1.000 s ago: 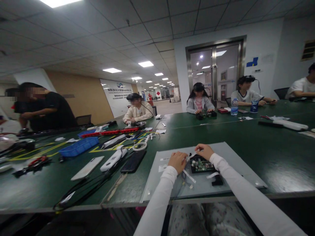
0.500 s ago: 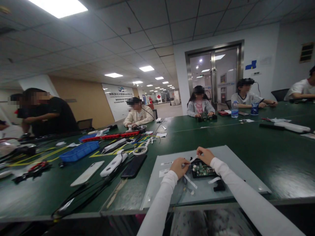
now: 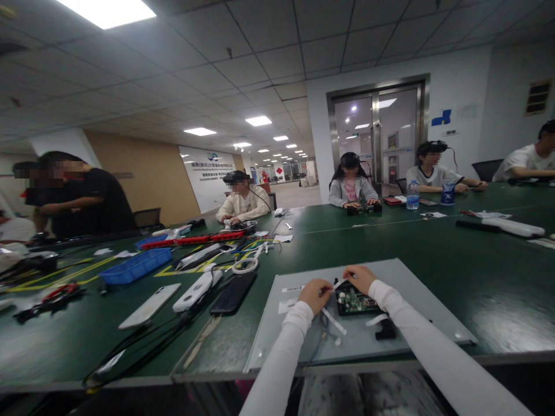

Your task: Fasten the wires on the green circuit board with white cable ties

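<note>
One white strip (image 3: 340, 284) is pinched at opposite ends by my left hand (image 3: 315, 296) and right hand (image 3: 359, 278), likely keeping it straight, by the circuit board (image 3: 356, 302), right of lower centre.

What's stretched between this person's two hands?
In the head view, a white strip spans the gap between the left hand and the right hand.

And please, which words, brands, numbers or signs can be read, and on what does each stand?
Wall sign: perhaps "有限公司"; the rest is too blurred.
Labels on grey panel: too small to read.
Bottle and blue container: any printing too blurred.
Glass doors: lettering too small.
White device: dark mark too small.
</note>
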`<state>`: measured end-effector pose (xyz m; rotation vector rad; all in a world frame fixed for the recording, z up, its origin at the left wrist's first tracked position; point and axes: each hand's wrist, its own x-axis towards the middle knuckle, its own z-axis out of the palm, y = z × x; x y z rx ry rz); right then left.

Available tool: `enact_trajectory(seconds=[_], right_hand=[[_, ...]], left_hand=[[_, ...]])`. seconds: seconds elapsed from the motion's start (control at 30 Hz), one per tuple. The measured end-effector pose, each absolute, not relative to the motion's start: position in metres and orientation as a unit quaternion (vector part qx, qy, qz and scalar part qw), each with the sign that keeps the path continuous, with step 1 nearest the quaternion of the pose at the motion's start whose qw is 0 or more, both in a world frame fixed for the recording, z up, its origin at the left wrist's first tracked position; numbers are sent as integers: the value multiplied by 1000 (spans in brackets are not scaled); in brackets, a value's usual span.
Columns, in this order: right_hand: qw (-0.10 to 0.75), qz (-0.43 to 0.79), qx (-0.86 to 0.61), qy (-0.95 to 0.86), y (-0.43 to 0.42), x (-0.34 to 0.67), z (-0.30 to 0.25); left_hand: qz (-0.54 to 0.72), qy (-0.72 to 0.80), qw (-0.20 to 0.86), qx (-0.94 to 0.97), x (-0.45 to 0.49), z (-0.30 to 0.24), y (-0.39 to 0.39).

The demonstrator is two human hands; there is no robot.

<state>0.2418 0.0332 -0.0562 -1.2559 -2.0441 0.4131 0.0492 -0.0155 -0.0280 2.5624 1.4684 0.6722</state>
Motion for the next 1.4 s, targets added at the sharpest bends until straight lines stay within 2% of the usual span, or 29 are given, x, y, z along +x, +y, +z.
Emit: enact_trajectory(seconds=[1.4], right_hand=[[305, 138, -492, -804, 31, 239, -57]], left_hand=[[226, 487, 73, 840, 47, -29, -13]])
